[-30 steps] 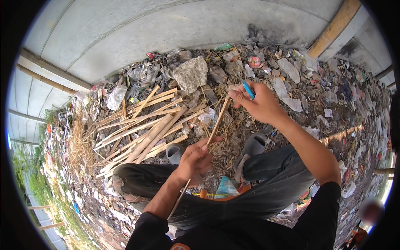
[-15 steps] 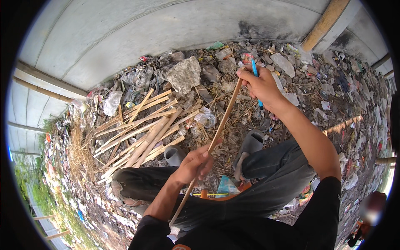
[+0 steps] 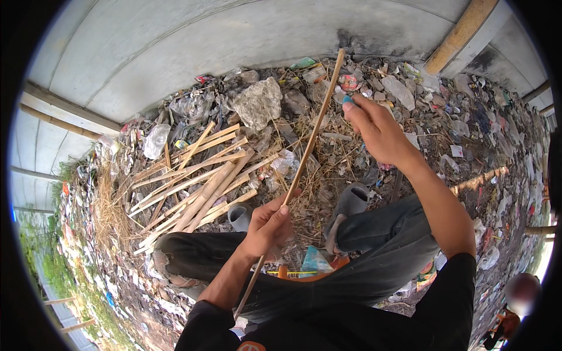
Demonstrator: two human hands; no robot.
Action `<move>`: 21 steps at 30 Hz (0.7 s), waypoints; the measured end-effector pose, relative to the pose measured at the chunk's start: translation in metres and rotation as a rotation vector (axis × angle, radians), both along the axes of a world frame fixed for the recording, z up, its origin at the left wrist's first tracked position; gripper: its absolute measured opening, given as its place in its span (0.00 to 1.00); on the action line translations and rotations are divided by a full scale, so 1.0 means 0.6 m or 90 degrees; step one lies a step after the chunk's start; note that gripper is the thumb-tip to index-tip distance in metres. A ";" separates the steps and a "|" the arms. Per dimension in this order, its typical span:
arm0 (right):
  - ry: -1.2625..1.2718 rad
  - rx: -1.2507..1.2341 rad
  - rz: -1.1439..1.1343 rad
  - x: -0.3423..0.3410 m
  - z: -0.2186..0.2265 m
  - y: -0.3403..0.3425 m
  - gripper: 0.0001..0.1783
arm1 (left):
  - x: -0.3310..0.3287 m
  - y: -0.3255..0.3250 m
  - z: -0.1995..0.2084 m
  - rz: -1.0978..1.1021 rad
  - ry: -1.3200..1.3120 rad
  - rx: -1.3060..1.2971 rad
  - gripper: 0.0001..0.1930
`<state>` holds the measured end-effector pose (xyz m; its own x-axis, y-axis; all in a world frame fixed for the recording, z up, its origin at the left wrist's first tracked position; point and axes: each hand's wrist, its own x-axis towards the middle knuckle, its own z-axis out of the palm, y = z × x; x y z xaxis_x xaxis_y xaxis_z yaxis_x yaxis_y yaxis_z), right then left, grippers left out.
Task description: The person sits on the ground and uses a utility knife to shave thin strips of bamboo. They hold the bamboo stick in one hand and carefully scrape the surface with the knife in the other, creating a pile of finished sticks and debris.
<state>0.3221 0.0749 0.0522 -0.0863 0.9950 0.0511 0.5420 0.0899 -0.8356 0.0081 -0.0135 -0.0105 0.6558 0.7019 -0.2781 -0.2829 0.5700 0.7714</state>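
Note:
A long, narrow bamboo strip (image 3: 314, 139) slants upward across the middle of the view, its lower end reaching my lap. My left hand (image 3: 268, 229) is closed around its lower half, thumb lying along it. To the right of the strip's upper part, my right hand (image 3: 379, 130) is closed on a slim blue pen-like tool (image 3: 348, 99). Only one end of that tool shows past my fingers, so its exact kind is hidden. The right hand is apart from the strip.
A pile of bamboo strips (image 3: 205, 196) lies left of my legs. Beyond it are a large rock (image 3: 257, 104) and a grey wall (image 3: 222, 41). Litter and dry straw (image 3: 111, 210) cover the ground. A blurred person (image 3: 521, 295) is at the lower right.
My right hand has come away from the strip's upper end and turned, hiding most of the blue tool. The strip now stands steeper, its top farther up; my left hand still grips it.

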 end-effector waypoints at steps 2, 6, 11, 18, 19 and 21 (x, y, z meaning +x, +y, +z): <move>-0.019 0.014 0.149 -0.051 -0.004 -0.042 0.27 | -0.003 0.004 -0.002 0.009 0.042 0.013 0.26; -0.071 -0.099 0.277 -0.144 -0.036 -0.108 0.27 | -0.003 0.007 -0.011 0.029 0.061 0.036 0.26; -0.105 -0.102 0.255 -0.152 -0.037 -0.077 0.28 | -0.007 0.003 -0.020 0.066 0.062 0.032 0.20; -0.090 -0.120 0.374 -0.156 -0.049 -0.075 0.29 | -0.015 0.004 -0.030 0.070 0.135 0.035 0.26; -0.097 -0.104 0.330 -0.160 -0.063 -0.085 0.29 | -0.014 0.005 -0.033 0.074 0.100 0.039 0.27; -0.086 -0.084 0.286 -0.162 -0.087 -0.087 0.29 | -0.016 0.007 -0.033 0.064 0.000 0.022 0.27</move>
<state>0.2250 0.0228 0.0002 -0.5064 0.8547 -0.1143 0.5778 0.2379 -0.7807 -0.0015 -0.0096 -0.0305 0.5810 0.7737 -0.2527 -0.3371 0.5114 0.7905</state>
